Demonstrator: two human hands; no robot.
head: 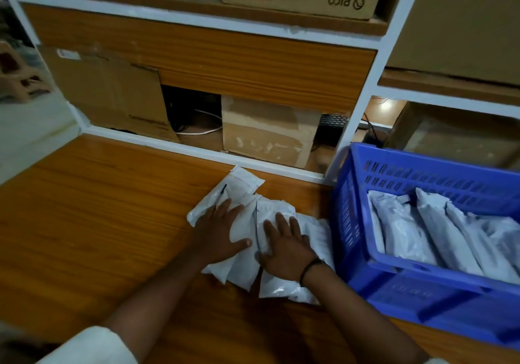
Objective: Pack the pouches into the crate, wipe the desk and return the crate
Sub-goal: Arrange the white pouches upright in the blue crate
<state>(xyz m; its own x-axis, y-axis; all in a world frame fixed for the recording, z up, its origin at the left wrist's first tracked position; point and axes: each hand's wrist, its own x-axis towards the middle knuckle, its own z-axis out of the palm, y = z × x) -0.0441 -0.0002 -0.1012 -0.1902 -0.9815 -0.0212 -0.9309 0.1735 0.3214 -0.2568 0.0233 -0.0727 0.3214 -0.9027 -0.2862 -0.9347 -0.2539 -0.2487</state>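
The orange wood-grain desk (98, 223) runs back to a white-framed shelf unit (363, 96) holding cardboard boxes (267, 130). Your hands lie side by side, palms down, on a loose heap of white pouches (239, 186) near the desk's back edge, right of its middle. Your left hand (222, 231) rests flat, fingers straight and slightly spread, thumb out to the right. Your right hand (284, 248), with a dark band (309, 269) at the wrist, is flat too, its fingers fanned and gripping nothing. Your palms cover the heap's middle, so you cannot count the overlapping pouches. The blue crate (349, 223) stands at the desk's right edge, just beside the heap; the frame cuts off its right side, and the raised lettering on its near wall is too blurred to read. Packed pouches (439, 228) stand on edge in a row inside it. They are glossy white plastic, crumpled, and some show dark marks.
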